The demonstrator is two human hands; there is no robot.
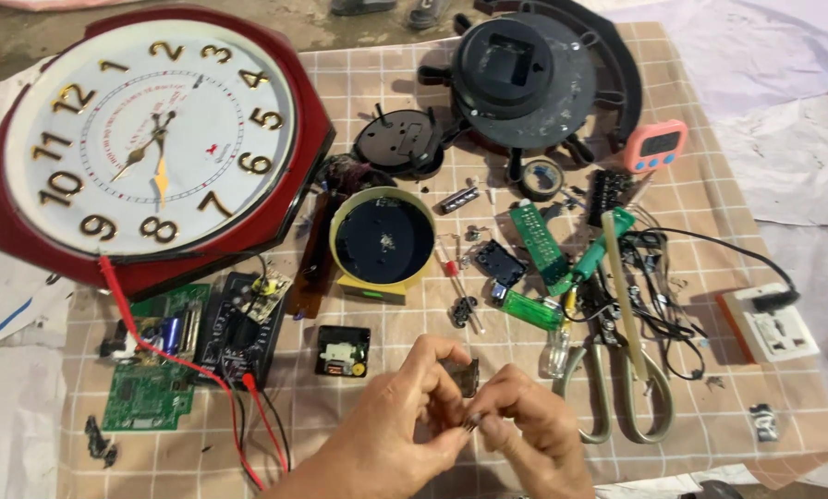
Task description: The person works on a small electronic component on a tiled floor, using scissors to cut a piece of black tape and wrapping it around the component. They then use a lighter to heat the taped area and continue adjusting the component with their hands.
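My left hand [397, 416] and my right hand [534, 425] meet at the near edge of the checked cloth [710, 185]. Together they pinch a small dark metal part [469, 377], mostly hidden by my fingers. Just left of my left hand lies a small black clock movement [343, 351] with a white gear and a brass spot. Above my hands stands a round cream-rimmed clock case [382, 238] with a black inside.
A big red octagonal wall clock [155, 139] lies at the far left. A green circuit board [151, 383], black module with red and black leads [243, 333], scissors [622, 370], green screwdriver [591, 263], pink timer [654, 145], white socket block [767, 323] and black round housing [525, 79] lie around.
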